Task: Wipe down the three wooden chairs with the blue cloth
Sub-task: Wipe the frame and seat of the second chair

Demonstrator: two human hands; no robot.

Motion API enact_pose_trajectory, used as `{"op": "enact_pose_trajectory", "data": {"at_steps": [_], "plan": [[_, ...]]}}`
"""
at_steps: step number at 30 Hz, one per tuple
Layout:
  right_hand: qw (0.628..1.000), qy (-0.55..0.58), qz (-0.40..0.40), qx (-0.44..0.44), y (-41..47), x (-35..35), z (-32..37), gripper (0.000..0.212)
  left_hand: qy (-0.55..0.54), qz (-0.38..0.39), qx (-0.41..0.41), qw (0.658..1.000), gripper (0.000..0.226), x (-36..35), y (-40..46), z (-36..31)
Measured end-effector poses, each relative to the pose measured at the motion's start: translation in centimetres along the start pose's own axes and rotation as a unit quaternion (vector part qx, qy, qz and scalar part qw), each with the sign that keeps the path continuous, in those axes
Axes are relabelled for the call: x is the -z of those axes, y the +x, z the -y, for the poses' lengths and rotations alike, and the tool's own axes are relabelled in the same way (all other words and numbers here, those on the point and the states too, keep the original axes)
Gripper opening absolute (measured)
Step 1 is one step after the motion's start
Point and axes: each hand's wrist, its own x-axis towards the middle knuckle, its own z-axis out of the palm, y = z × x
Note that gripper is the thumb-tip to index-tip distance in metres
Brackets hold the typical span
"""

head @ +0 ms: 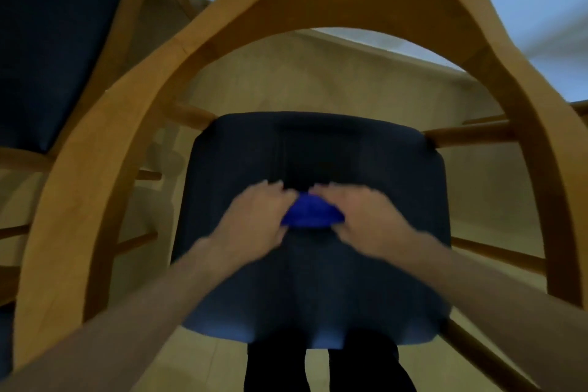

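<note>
While the person leans over the back of a wooden chair (95, 143), both bare arms reach down through its curved top rail to the dark blue padded seat (318, 149). A bright blue cloth (310, 212) lies bunched near the middle of that seat, and the two hands meet over it. The left hand (257, 216) rests on the cloth's left side with its fingers laid forward over the fabric; the right hand (359, 219) covers the right side in the same way. Motion blur softens both hands, so I cannot tell whether the fingers are pinching the cloth or only pressing it flat against the cushion. Only a small wedge of cloth shows between them. Wooden stretchers run out from the seat's left and right edges to the frame. A second chair (57, 41), with the same dark cushion and pale wood frame, stands close beside the first, at its left. Below the seat's front edge the person's dark trousers (362, 369) show against a beige floor (318, 73), and a pale wall rises beyond.
</note>
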Motion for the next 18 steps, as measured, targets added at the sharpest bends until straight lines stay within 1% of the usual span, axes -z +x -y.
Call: {"op": "enact_pose_trajectory", "data": {"at_steps": [2, 3, 4, 5, 7, 8, 9, 10, 11, 12, 14, 15, 16, 18], "plan": [[0.994, -0.012, -0.108, 0.0, 3.9, 3.7, -0.9, 0.064, 0.009, -0.087, 0.051, 0.995, 0.032, 3.5, 4.4, 1.1], [0.988, -0.014, -0.154, -0.003, 6.1, 5.4, -1.1, 0.058, 0.013, -0.119, 0.066, 0.991, 0.031, 5.2, 6.6, 1.6], [0.983, -0.017, -0.181, -0.013, 8.3, 6.8, -1.2, 0.05, 0.011, -0.127, 0.08, 0.989, 0.03, 6.7, 8.7, 2.0], [0.981, -0.022, -0.191, -0.032, 10.3, 7.7, -1.4, 0.044, 0.009, -0.116, 0.097, 0.988, 0.03, 7.6, 10.5, 2.4], [0.982, -0.035, -0.176, -0.066, 13.5, 7.6, -1.8, 0.038, 0.002, -0.073, 0.135, 0.988, 0.038, 7.8, 12.9, 3.5], [0.986, -0.038, -0.149, -0.072, 14.3, 6.6, -1.9, 0.042, -0.004, -0.049, 0.146, 0.988, 0.045, 7.2, 13.1, 3.9], [0.989, -0.044, -0.125, -0.067, 14.4, 5.1, -2.1, 0.052, -0.011, -0.041, 0.143, 0.989, 0.054, 6.1, 12.6, 4.2], [0.99, -0.049, -0.117, -0.057, 13.8, 3.4, -2.0, 0.062, -0.015, -0.05, 0.128, 0.99, 0.062, 4.6, 11.4, 4.2], [0.989, -0.046, -0.131, -0.042, 12.6, 1.8, -1.8, 0.07, -0.019, -0.073, 0.111, 0.991, 0.069, 3.1, 9.9, 4.2], [0.989, -0.025, -0.146, -0.027, 10.9, 0.2, -1.5, 0.075, -0.029, -0.096, 0.111, 0.989, 0.074, 1.3, 8.1, 4.0], [0.988, 0.001, -0.156, 0.004, 6.7, -2.9, -0.6, 0.08, -0.044, -0.113, 0.146, 0.982, 0.078, -1.9, 4.0, 2.4], [0.989, -0.002, -0.146, 0.016, 4.5, -4.4, -0.1, 0.082, -0.046, -0.097, 0.156, 0.982, 0.077, -3.1, 1.8, 1.0], [0.992, -0.014, -0.124, 0.029, 2.6, -5.6, 0.4, 0.082, -0.046, -0.062, 0.161, 0.984, 0.074, -3.6, -0.2, -0.3], [0.993, -0.051, -0.066, 0.078, 0.8, -6.0, 1.1, 0.077, -0.047, 0.071, 0.179, 0.98, 0.062, -3.0, -2.0, -1.3]]}}
